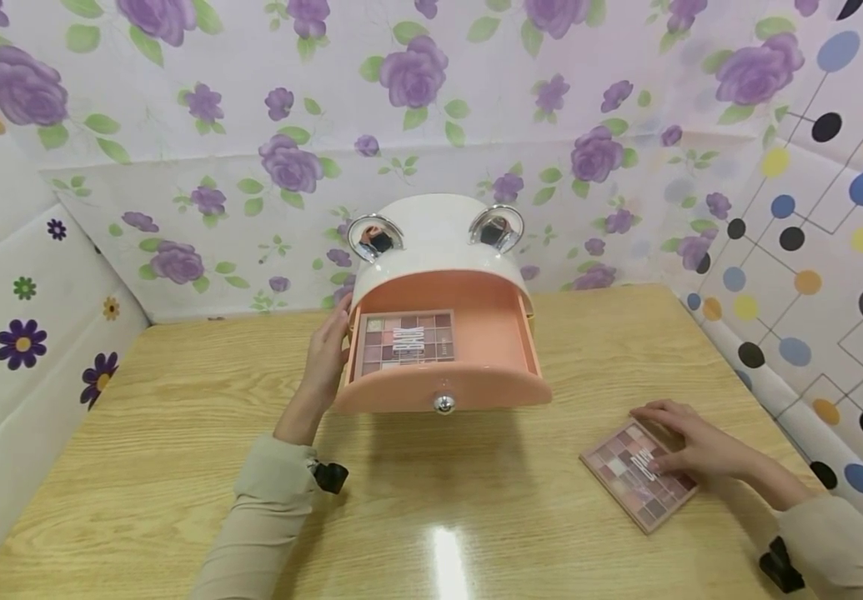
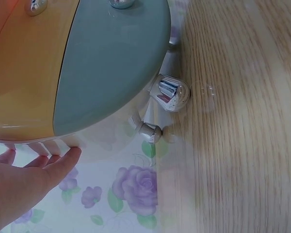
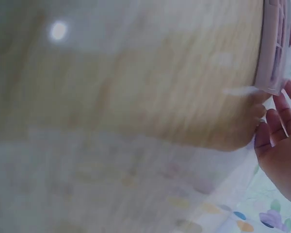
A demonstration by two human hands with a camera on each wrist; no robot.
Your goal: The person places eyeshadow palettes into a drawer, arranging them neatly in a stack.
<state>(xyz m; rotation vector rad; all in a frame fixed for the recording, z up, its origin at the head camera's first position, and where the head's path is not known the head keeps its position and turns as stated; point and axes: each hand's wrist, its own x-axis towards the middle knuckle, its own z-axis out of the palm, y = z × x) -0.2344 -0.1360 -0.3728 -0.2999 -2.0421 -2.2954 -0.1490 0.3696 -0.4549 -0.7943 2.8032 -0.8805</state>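
In the head view, a white storage box [image 1: 439,218] with frog-like chrome eyes stands on the table, its peach top drawer [image 1: 491,333] pulled out. An eyeshadow palette [image 1: 408,337] with a clear lid lies in the drawer's left part. My left hand [image 1: 326,358] rests against the box's left side, its fingertips touching the casing in the left wrist view. At the right, my right hand [image 1: 709,446] holds a second eyeshadow palette [image 1: 629,475], thumb over the lid and fingers along the edge. The right wrist view shows that palette's edge [image 3: 270,48] beside my fingertips.
Below the peach drawer, the left wrist view shows a yellow drawer [image 2: 29,92], a blue-grey drawer [image 2: 119,58] and chrome feet [image 2: 170,93]. Flowered cloth [image 1: 213,200] hangs behind the wooden table [image 1: 176,467]; dotted cloth [image 1: 814,233] lines the right side.
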